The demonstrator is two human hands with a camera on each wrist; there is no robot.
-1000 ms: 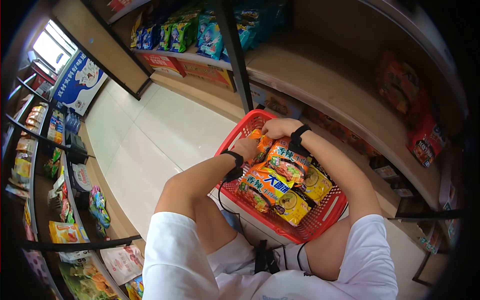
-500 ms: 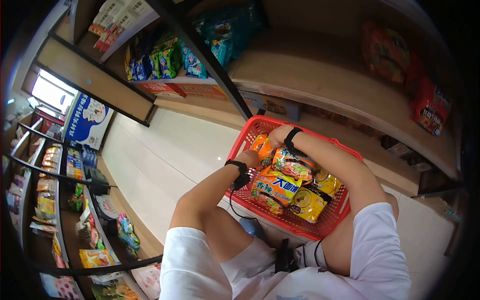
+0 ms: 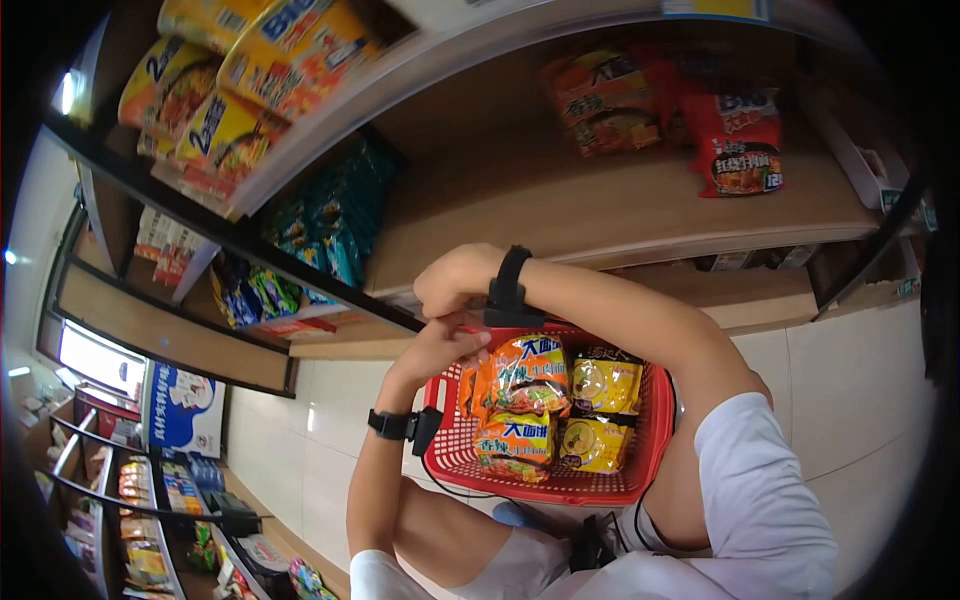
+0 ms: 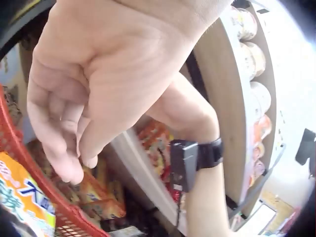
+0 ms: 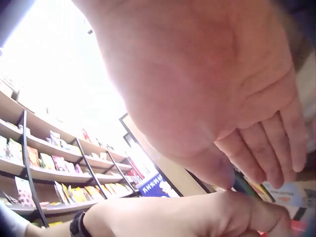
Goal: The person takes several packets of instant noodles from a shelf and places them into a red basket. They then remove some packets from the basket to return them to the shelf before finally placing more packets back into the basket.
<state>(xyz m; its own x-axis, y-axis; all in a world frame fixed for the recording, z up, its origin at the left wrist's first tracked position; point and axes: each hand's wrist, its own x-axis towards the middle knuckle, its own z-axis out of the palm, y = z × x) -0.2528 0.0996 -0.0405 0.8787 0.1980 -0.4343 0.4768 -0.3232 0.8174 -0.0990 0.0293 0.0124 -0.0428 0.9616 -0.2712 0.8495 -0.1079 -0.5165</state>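
Observation:
A red shopping basket (image 3: 655,425) rests on my lap, holding orange noodle packs (image 3: 515,375) and yellow noodle packs (image 3: 600,385). My left hand (image 3: 455,350) hovers over the basket's left rim (image 4: 29,163). In the left wrist view the left hand (image 4: 74,163) has loosely curled fingers and holds nothing. My right hand (image 3: 440,290) is raised just above it, in front of the shelf edge. The right wrist view shows the right hand (image 5: 266,168) with a bare palm and relaxed fingers. Both wrists carry black bands.
A wooden shelf (image 3: 600,215) runs right behind the basket, with red and orange noodle packs (image 3: 735,140) at its back. Teal bags (image 3: 340,225) fill the shelf to the left, and yellow packs (image 3: 230,110) lie on the one above. A tiled aisle (image 3: 860,400) lies on the right.
Both hands have come up out of the basket and let go of the orange packs. The right hand rose above the rim. The head view tilted up toward the shelves.

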